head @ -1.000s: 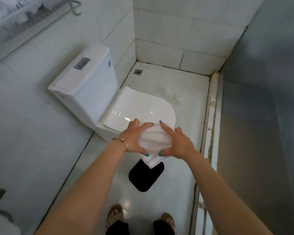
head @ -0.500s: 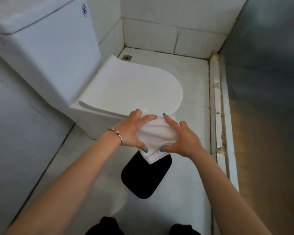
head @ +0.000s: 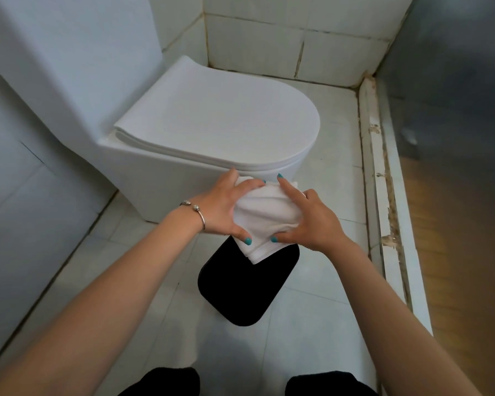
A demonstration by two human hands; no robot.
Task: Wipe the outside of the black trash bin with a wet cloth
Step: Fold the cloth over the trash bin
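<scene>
Holding: we keep white cloth [head: 265, 212] bunched between left hand [head: 222, 208] and right hand [head: 312, 221]; black trash bin [head: 247, 284] below now nearer, wiping not yet begun.

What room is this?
Most likely a bathroom. There is a white toilet with its lid shut, tiled walls and floor, and a small black bin beside the toilet.

two hands: left hand [head: 222, 207], right hand [head: 312, 221]; one white cloth [head: 265, 215]; one black bin [head: 247, 284]; one toilet [head: 212, 132]; one bracelet [head: 196, 210].
</scene>
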